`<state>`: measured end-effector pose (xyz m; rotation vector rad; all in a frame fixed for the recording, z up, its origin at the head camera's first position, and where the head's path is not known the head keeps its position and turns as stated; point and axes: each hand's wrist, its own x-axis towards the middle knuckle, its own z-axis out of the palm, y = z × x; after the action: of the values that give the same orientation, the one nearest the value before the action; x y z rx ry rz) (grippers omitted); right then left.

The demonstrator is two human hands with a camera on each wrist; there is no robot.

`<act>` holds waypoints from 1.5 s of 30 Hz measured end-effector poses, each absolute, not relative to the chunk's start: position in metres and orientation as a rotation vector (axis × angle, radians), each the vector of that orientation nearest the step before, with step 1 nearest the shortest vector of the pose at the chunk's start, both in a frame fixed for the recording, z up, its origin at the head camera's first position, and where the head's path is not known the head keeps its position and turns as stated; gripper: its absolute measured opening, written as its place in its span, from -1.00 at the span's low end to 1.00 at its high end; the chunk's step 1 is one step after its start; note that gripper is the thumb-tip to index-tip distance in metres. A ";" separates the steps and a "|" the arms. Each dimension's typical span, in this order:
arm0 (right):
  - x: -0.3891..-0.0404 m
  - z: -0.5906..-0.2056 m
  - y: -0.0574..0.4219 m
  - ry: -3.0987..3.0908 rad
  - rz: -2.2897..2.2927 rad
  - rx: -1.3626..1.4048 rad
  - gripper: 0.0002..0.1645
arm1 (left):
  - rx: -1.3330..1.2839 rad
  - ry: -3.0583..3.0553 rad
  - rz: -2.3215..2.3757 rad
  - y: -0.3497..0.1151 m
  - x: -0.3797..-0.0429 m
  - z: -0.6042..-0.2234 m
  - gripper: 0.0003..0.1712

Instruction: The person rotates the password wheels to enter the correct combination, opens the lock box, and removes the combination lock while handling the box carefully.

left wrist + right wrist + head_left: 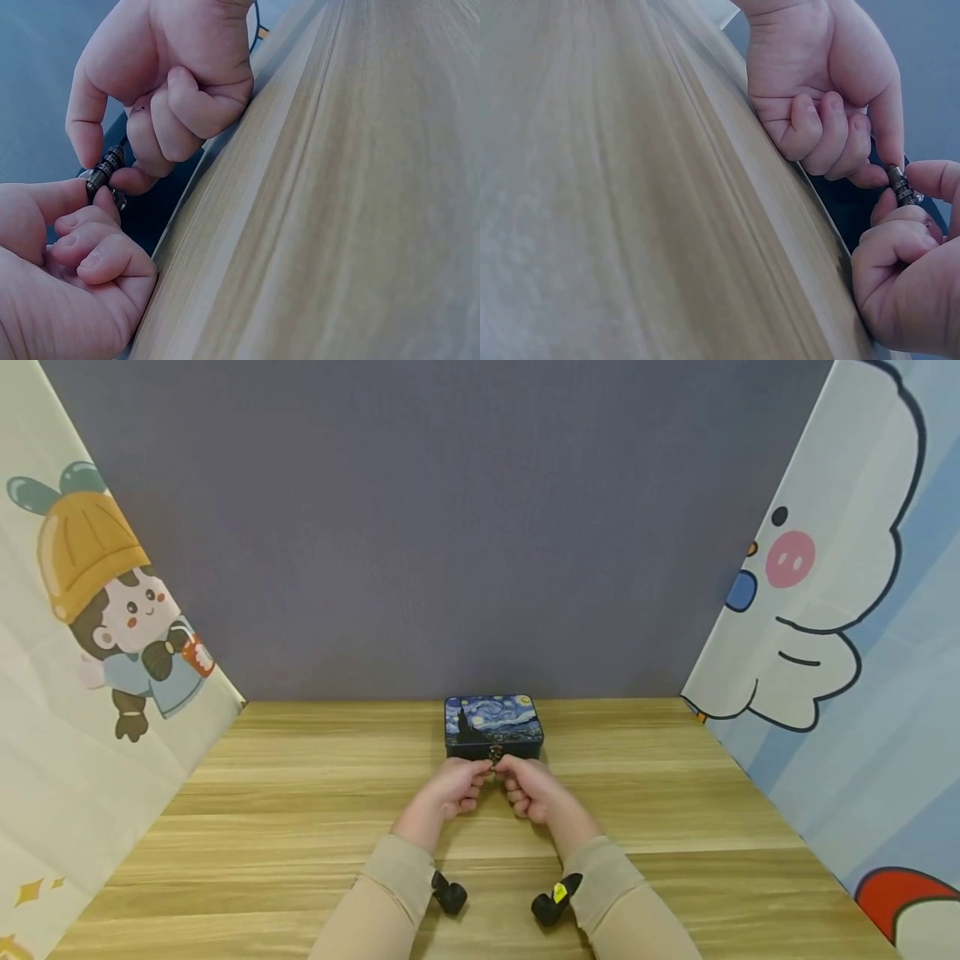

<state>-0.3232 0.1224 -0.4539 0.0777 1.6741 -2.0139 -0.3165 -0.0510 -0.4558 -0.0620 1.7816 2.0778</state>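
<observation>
A small tin box [495, 720] with a swirling blue night-sky painting on its lid sits closed at the back of the table. From its front clasp [496, 752] hangs a small dark combination padlock [105, 172] with ridged dials. My left hand [454, 787] pinches one end of this padlock between thumb and index finger. At the other end, the thumb and index finger of my right hand [533, 789] pinch it too. Both hands keep their other fingers curled into the palms. In the right wrist view the padlock [901, 186] shows between the fingertips, partly covered.
The wooden table [315, 843] spreads out around the forearms. A grey panel [480, 527] rises right behind the box. Cartoon-printed sheets stand at the left [45, 735] and right [885, 760]. A black wrist device [450, 893] sits at each sleeve cuff.
</observation>
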 end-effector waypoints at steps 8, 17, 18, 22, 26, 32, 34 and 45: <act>-0.324 -0.454 0.121 1.679 -2.018 0.087 -0.73 | -0.060 1.799 2.077 -0.051 -0.316 -0.456 -0.69; -0.323 -0.453 0.121 1.680 -2.022 0.095 -0.76 | -0.061 1.819 2.066 -0.050 -0.318 -0.458 -0.70; -0.323 -0.454 0.121 1.679 -2.022 0.096 -0.76 | -0.061 1.820 2.066 -0.050 -0.318 -0.458 -0.70; -0.324 -0.454 0.121 1.676 -2.022 0.099 -0.76 | -0.059 1.820 2.068 -0.050 -0.318 -0.458 -0.70; -0.324 -0.455 0.121 1.678 -2.020 0.098 -0.76 | -0.057 1.822 2.066 -0.050 -0.318 -0.459 -0.71; -0.324 -0.455 0.121 1.686 -2.022 0.101 -0.77 | -0.055 1.824 2.063 -0.051 -0.318 -0.459 -0.69; -0.323 -0.455 0.121 1.690 -2.020 0.104 -0.77 | -0.052 1.824 2.064 -0.051 -0.318 -0.459 -0.69; -0.322 -0.455 0.121 1.705 -2.020 0.111 -0.75 | -0.052 1.828 2.065 -0.050 -0.314 -0.455 -0.69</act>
<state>-0.3215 0.1207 -0.4552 0.1108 1.7047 -2.0200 -0.3138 -0.0496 -0.4554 -0.0519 1.8277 2.0649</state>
